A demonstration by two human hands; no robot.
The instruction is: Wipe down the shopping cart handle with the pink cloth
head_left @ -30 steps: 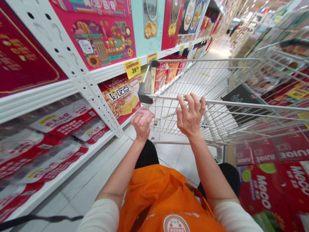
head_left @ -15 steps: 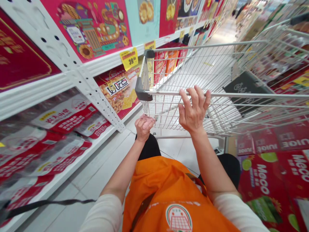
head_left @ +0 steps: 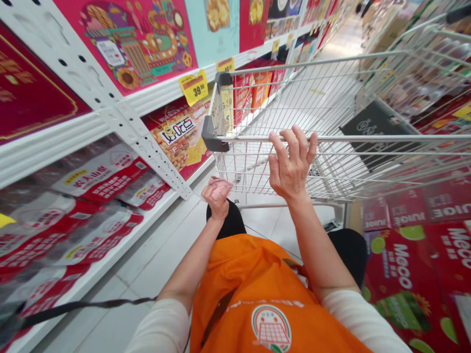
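My left hand (head_left: 217,200) is closed around a crumpled pink cloth (head_left: 221,188), held above my knee just below the near corner of the shopping cart (head_left: 257,169). The fingers of my right hand (head_left: 292,164) curl over the cart's top side rail (head_left: 250,138), with the palm and thumb against the wire side. A dark box with white markings (head_left: 379,132) lies tilted inside the wire basket. Grey plastic caps (head_left: 215,135) cover the cart's left corners.
On the left, white shelves (head_left: 154,100) hold gift boxes (head_left: 147,39) and wrapped bottle packs (head_left: 99,171). A yellow price tag (head_left: 195,87) sticks out from the shelf edge. Red drink cartons (head_left: 408,274) are stacked at right. A black strap (head_left: 91,305) crosses at lower left.
My left hand has turned slightly, showing more of the pink cloth. My right hand stays on the rail. Hand and cart appear a little higher and further left in view.
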